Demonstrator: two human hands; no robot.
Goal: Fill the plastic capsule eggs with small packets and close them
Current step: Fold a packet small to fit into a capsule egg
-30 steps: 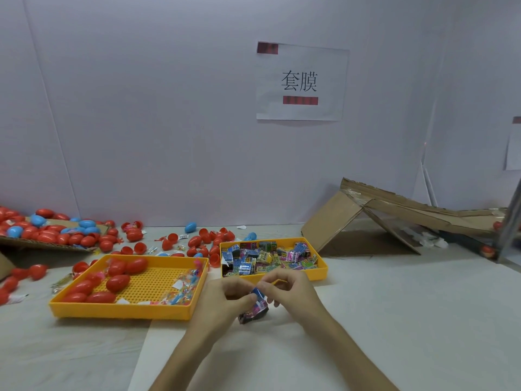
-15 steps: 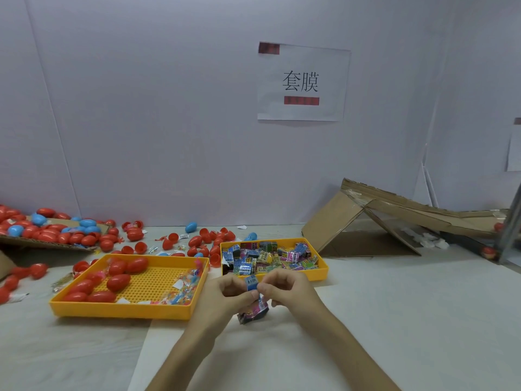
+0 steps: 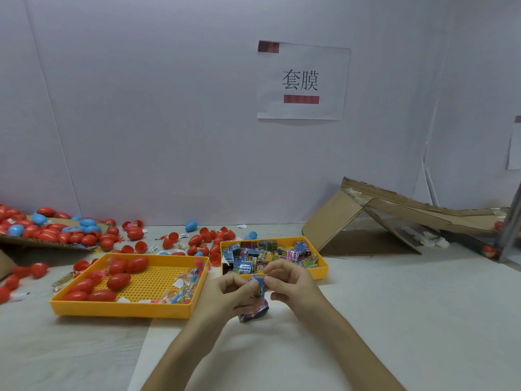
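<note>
My left hand point(image 3: 228, 294) and my right hand point(image 3: 290, 286) meet above the table, both pinching one small printed packet point(image 3: 255, 301) that hangs down between them, blue at the top and dark below. Just behind them stands a small yellow tray point(image 3: 321, 270) full of coloured packets point(image 3: 265, 256). To the left, a larger yellow tray point(image 3: 121, 306) holds several red capsule eggs point(image 3: 118, 280) and some clear wrapped bits point(image 3: 183, 289). No egg is in either hand.
Many red and blue eggs point(image 3: 84, 234) and egg halves lie scattered at the back left, some on a flat cardboard sheet point(image 3: 42, 244). A collapsed cardboard box point(image 3: 366, 221) leans at the right. A paper sign point(image 3: 301, 80) hangs on the white wall.
Both hands have lifted slightly with the packet and their fingers have shifted on its top edge. Trays and eggs have not moved.
</note>
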